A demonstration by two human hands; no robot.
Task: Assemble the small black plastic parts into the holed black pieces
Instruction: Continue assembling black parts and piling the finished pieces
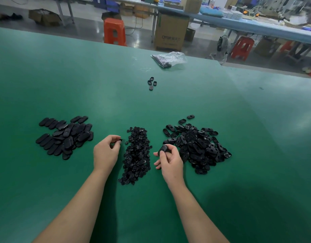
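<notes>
Small black plastic parts [136,155] lie heaped between the hands, holed black pieces [196,146] piled at three o'clock; the left hand [105,151] pinches one small part [120,140] while the right hand [169,160] grips a holed piece [163,149], hands apart. Judging by this, pairing comes next: bring them together, align part to hole. Green bench [81,85]; a finished-looking pile [63,135] at nine o'clock, orange stools [114,31] beyond.

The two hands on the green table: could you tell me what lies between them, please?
In the head view, the heap of small black parts lies between the left hand, pinching one small part, and the right hand, holding an oval piece.
</notes>
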